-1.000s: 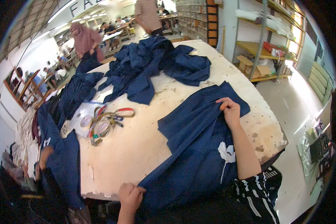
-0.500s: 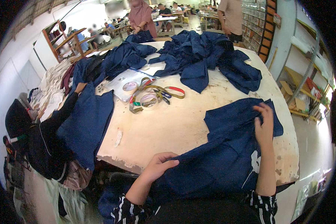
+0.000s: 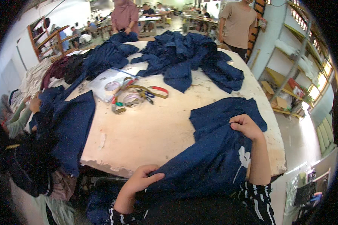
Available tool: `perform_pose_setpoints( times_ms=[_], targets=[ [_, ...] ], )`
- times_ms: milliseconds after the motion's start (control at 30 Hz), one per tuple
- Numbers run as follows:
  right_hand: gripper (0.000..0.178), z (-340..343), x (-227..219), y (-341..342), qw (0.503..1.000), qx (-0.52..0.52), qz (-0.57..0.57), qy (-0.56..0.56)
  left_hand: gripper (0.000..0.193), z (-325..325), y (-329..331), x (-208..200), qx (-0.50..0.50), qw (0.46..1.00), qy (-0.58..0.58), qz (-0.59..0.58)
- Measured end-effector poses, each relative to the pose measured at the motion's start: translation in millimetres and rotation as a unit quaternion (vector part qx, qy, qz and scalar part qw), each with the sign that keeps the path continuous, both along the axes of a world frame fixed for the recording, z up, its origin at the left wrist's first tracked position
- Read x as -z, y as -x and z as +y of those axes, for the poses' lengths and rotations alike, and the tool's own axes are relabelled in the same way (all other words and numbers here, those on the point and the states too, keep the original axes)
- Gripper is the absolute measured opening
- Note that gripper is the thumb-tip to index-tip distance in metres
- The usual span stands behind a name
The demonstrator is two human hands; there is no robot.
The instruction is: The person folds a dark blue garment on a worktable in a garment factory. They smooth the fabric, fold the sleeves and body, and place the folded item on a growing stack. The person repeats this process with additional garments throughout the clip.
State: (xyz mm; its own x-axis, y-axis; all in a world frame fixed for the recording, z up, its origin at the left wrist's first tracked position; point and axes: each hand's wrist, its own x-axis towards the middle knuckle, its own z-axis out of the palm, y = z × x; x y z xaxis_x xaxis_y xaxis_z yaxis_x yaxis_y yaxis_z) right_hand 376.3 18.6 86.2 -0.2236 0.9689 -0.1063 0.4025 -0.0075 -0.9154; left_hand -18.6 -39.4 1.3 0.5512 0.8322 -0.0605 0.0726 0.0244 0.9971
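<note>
A navy blue garment (image 3: 199, 161) with a white flower print near its right side hangs over the table's front edge towards me. My left hand (image 3: 142, 179) pinches its left edge between thumb and fingers. Farther up on the right, my right hand (image 3: 247, 126) is closed on the upper part of the cloth, which is pulled taut between both hands. Beyond that grip, the rest of the navy fabric lies flat on the pale table (image 3: 139, 142).
Rolls of tape (image 3: 133, 101) and a measuring tape (image 3: 157, 92) lie mid-table beside a clear plastic bag (image 3: 97, 84). Navy garments are heaped (image 3: 191, 52) at the back. A co-worker in black (image 3: 26, 157) handles navy cloth at left; two people stand at the far side. Shelves (image 3: 285, 75) stand right.
My right hand has come down from the far cloth and closed on the garment. My left hand keeps its pinch. The whole view has shifted, and the left co-worker's hand has lifted cloth.
</note>
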Motion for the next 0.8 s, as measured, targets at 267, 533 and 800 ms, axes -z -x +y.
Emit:
perform_pose_setpoints(
  times_ms=[267,533,800],
  targets=[
    [0.014,-23.3,0.7,-6.9,0.996,0.043,0.021,-0.073,0.01,-4.5,6.4,-13.8,-0.119,0.993,0.022,0.003],
    [0.019,-41.9,-5.0,-8.5,0.99,0.123,0.048,-0.043,0.009,2.2,17.2,-9.2,-0.166,0.983,0.001,-0.075],
    [0.016,-58.6,-5.6,-12.6,0.98,0.077,-0.034,-0.182,0.016,-0.8,12.4,-32.2,-0.214,0.924,-0.303,0.095]
  ],
)
